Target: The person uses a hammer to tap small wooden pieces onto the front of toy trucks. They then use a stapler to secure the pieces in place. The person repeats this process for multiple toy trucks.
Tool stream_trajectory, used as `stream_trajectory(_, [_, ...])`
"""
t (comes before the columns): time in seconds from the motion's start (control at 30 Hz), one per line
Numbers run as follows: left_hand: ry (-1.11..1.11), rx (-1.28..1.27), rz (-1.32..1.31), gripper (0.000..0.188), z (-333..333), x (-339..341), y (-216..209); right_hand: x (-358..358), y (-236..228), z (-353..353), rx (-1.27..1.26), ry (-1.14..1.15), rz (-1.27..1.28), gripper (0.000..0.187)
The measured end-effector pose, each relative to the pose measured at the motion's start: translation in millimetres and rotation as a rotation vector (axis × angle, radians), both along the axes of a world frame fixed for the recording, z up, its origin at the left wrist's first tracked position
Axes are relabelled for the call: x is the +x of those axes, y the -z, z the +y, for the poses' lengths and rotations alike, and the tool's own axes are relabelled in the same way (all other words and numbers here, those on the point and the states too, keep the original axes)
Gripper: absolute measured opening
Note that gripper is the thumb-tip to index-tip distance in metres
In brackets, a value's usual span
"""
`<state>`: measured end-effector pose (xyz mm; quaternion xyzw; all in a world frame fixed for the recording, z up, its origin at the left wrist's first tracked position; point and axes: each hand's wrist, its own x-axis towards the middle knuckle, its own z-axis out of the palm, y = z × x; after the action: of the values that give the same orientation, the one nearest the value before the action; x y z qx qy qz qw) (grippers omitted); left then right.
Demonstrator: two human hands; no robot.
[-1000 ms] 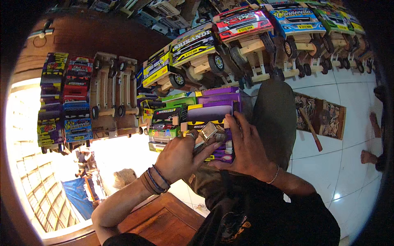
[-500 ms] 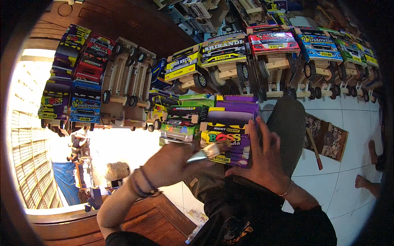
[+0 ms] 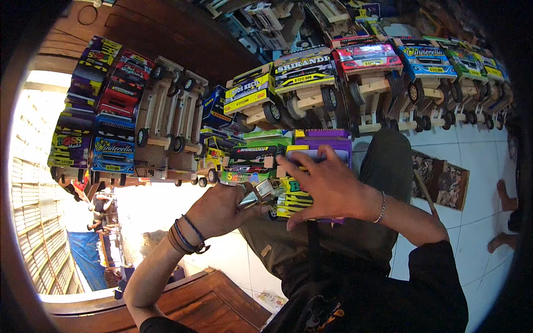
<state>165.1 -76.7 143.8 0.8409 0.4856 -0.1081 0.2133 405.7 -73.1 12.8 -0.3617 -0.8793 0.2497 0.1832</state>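
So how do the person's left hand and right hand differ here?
The left hand grips a shiny metal tool; the right hand is spread over a purple-and-yellow toy truck. The left hand has dark bands at its wrist, the right hand a thin chain bracelet. Both hands are bare.

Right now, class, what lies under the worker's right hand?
Under the right hand is a toy truck: its purple bodywork and part of its yellow front show. What the hand covers is hidden.

Partly covered green lettering [image 3: 295, 185] stood on a yellow toy front [image 3: 292, 203]; white lettering [image 3: 302, 64] on a black-and-yellow toy vehicle [image 3: 312, 76]; pale script [image 3: 423, 53] on a blue toy vehicle [image 3: 408, 62].
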Motion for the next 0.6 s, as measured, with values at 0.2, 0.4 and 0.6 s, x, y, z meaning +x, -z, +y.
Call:
stream_trajectory(0.2, [-0.045, -0.038, 0.052, 0.048, 3.5, 0.9, -5.8, 0.0, 5.5, -11.0, 0.038, 0.027, 0.019, 0.113])
stream_trajectory(0.4, [0.034, -0.042, 0.154, 0.049, 7.5, 8.0, -4.3, -1.2, 6.9, -11.5, 0.092, 0.042, 0.070, 0.104])
stream_trajectory(0.6, [0.027, -0.018, 0.335, 0.048, 14.1, 18.7, -16.0, -2.3, 3.6, -12.1, 0.011, 0.057, 0.005, 0.107])
